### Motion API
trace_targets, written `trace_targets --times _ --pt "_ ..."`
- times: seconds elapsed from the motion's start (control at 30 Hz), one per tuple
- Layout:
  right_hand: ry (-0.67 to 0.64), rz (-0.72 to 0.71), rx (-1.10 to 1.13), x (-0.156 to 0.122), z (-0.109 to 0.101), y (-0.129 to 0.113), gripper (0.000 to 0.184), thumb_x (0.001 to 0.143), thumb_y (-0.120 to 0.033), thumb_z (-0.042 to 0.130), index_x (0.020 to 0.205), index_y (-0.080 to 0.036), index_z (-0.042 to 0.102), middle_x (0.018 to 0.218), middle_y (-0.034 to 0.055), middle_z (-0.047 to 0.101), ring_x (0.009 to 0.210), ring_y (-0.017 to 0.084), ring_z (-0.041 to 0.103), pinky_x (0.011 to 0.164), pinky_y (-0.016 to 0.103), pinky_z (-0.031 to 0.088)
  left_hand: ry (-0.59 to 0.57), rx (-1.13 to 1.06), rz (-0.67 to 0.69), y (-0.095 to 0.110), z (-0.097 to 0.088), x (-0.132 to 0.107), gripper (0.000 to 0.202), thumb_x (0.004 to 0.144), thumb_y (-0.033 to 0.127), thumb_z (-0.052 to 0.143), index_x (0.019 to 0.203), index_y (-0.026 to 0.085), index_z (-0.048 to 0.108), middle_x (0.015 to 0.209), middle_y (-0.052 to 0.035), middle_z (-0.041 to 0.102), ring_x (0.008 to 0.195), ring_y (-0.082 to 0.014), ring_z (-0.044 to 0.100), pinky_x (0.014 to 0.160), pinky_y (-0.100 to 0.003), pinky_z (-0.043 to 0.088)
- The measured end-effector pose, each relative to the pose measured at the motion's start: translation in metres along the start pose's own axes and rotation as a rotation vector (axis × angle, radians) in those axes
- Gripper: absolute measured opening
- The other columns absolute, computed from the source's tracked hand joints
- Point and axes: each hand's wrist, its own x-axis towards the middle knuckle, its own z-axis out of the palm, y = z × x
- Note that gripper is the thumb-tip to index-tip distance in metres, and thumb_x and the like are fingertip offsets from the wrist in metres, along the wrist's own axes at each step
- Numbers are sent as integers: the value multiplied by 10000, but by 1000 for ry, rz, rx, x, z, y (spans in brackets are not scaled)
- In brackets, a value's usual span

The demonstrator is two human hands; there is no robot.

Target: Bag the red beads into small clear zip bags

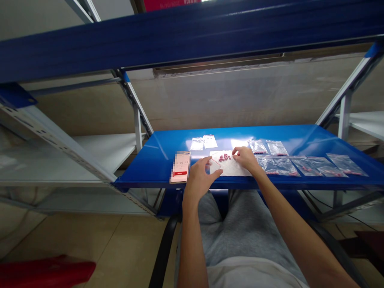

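L hand [200,177]; R hand [245,157]; 2 empty bags [197,143]

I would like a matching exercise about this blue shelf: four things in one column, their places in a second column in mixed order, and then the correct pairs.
Things:
1. phone
2. red pieces
3. empty bags
4. filled bags

Places:
A. on the white sheet
B. right of the right hand
C. left of the left hand
D. at the back, behind the sheet's left corner

Pairs: 1-C, 2-A, 3-D, 4-B
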Motion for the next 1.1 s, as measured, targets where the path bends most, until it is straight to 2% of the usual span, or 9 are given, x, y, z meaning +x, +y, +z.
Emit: trace_targets --times 0.2,0.27,0.4,0.47,0.6,0.8,0.9,1.0,1.1 --pt "7 -3 42 -5 -17 -9 160 881 -171 610 919 -152 764 902 103 741 857 222 669 794 305 468 -8 -12 -18 -3 0 1 507 838 361 792 1285 150 677 1143 -115 742 1019 -245 683 904 -379 550" --pt "-23 -24 177 -14 -29 -18 156 894 -234 616 911 -157 750 850 85 730 792 208 668 741 296 472 -14 -24 -18 -3 2 2 509 837 362 792 1286 152 677 1142 -115 742 1017 -244 683 902 -377 553" --pt "-149 -119 602 -46 -48 -46 236 902 -390 614 908 -180 723 784 50 704 686 185 644 640 282 474 -28 -25 0 4 7 1 486 827 322 798 1265 146 684 1118 -110 746 993 -235 687 913 -373 552" --pt "-182 -163 688 -61 -51 -58 259 893 -429 618 872 -189 714 789 45 705 681 181 630 636 283 473 -39 -36 32 9 9 0 461 826 314 798 1251 164 696 1100 -96 750 978 -229 692 904 -362 553" --pt "-203 -206 709 -76 -52 -68 300 895 -452 605 814 -189 722 772 40 696 694 179 600 642 285 458 -73 -86 116 16 12 -1 396 818 298 802 1193 199 725 1115 -75 751 942 -210 702 851 -324 555" --pt "-275 -205 756 -77 -60 -61 349 874 -492 625 835 -170 754 726 27 675 663 165 574 608 276 438 -100 -90 135 19 16 -1 402 818 257 795 1205 183 714 1102 -73 757 963 -214 701 856 -324 549" --pt "-180 -133 737 -72 -61 -51 296 870 -437 614 908 -178 754 738 31 695 650 172 618 607 280 456 -96 -83 122 18 16 -2 458 816 255 799 1255 178 694 1112 -76 753 975 -215 694 890 -338 547" --pt "9 -12 543 -56 -52 -34 218 850 -292 584 920 -173 753 754 52 721 670 193 664 645 299 471 -90 -61 92 14 14 -2 508 811 275 808 1291 174 675 1107 -80 745 974 -216 690 915 -352 548" --pt "94 54 357 -35 -37 -20 210 831 -212 579 914 -163 765 816 77 751 734 211 686 701 314 480 -79 -38 60 9 12 -2 502 813 295 808 1281 170 677 1117 -87 739 987 -224 690 938 -369 547"
